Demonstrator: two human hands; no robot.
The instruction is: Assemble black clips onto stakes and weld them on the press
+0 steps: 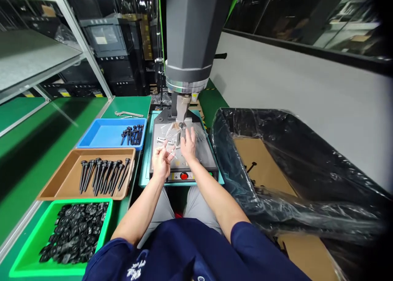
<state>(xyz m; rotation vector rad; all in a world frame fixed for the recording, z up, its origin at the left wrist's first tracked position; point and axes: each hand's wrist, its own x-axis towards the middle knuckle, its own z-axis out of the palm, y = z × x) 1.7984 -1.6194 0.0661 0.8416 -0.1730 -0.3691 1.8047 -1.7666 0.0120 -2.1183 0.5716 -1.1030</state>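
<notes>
My left hand (161, 159) hovers over the front left of the press's metal plate (201, 156), fingers curled in a pinch on something small that I cannot make out. My right hand (188, 143) lies further in on the plate with fingers stretched out towards the fixture (178, 127) below the press horn (183, 105). A clear plastic sheet (170, 129) lies around the fixture. A red button (184, 175) sits on the machine's front edge, just below my wrists.
At the left stand a blue tray (101, 135) with a few black pins, a brown tray (69, 178) with several black pins, and a green tray (33, 240) of black round parts. A cardboard box lined with black plastic (276, 166) stands at the right. A grey shelf frame (76, 31) rises at the far left.
</notes>
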